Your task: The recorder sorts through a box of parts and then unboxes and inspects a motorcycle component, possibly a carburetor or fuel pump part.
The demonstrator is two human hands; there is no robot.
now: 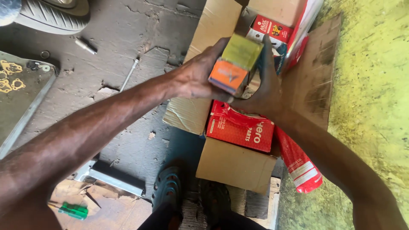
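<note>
A small carton (pixel 235 64), yellow-green on top with an orange end, is held up over an open cardboard box (pixel 235 164). My left hand (pixel 197 76) grips its left side and my right hand (pixel 263 83) wraps its right side and back. Below the carton, inside the cardboard box, lies a red box (pixel 239 127) with white print. A second small red box (pixel 271 28) shows behind my right hand. A red plastic pouch (pixel 298 162) hangs over the cardboard box's right edge.
A tyre (pixel 53 15) sits at the top left on the cracked concrete floor. A thin metal rod (pixel 128 75) and a short bolt (pixel 85 46) lie near it. A green-handled screwdriver (pixel 73 210) lies at the bottom left. My sandalled feet (pixel 168 189) stand before the box. Yellow-green wall at right.
</note>
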